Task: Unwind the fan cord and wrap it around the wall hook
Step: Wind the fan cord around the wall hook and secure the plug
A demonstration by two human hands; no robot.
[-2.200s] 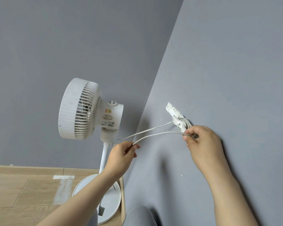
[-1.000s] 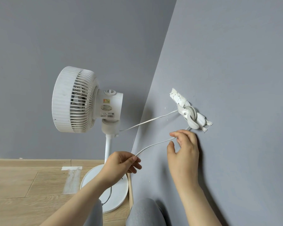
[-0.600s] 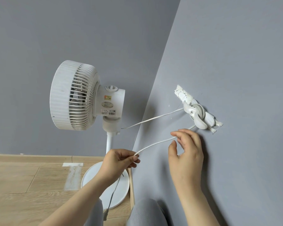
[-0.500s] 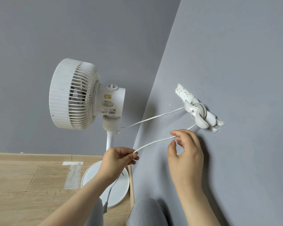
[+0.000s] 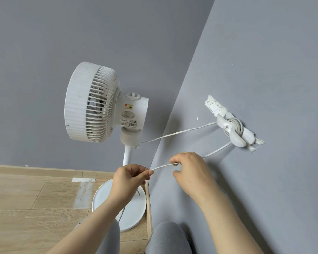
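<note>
A white pedestal fan [image 5: 92, 103] stands on its round base [image 5: 132, 213] in the room's corner. Its thin white cord [image 5: 178, 132] runs from the fan's neck to a white wall hook [image 5: 233, 132] on the right wall and is coiled around the hook in several turns. A second strand leaves the hook downward and to the left. My right hand [image 5: 191, 173] pinches that strand below and to the left of the hook. My left hand [image 5: 130, 178] grips the same strand a little further left, above the base. The cord's free end is hidden behind my arms.
Grey walls meet in a corner just right of the fan. A wooden floor [image 5: 26, 202] with a pale taped patch [image 5: 83, 191] lies to the left. My knees in grey trousers [image 5: 165, 239] are at the bottom, close to the right wall.
My right hand has slid down and left along the cord, away from the hook and closer to my left hand. The left hand keeps its grip. The coils on the hook look unchanged.
</note>
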